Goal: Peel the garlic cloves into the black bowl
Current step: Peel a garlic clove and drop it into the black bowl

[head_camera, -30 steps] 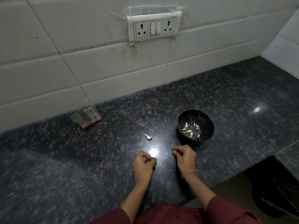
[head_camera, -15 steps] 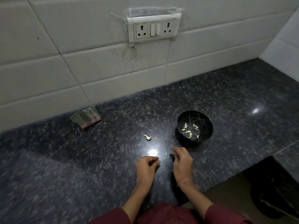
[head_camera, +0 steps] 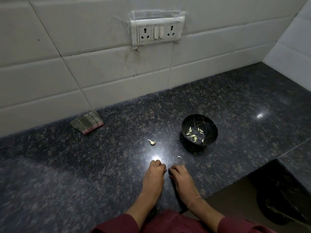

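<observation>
The black bowl [head_camera: 193, 145] stands on the dark granite counter, right of centre, with several peeled garlic cloves [head_camera: 193, 136] inside. One unpeeled garlic clove [head_camera: 152, 142] lies alone to the bowl's left. A small white scrap [head_camera: 179, 157] lies just beyond my right hand. My left hand [head_camera: 155, 173] and my right hand [head_camera: 180, 176] sit close together near the counter's front, fingers curled, fingertips almost meeting. They pinch a garlic clove between them, which my fingers hide.
A folded cloth [head_camera: 87, 122] lies against the tiled wall at the back left. A socket panel [head_camera: 157, 31] is on the wall above. The counter's front edge [head_camera: 235, 185] drops away at the right, with a dark round object [head_camera: 277, 204] below.
Both hands drew back toward me and closed together. The right hand left the spot near the bowl, and a small white scrap now lies there.
</observation>
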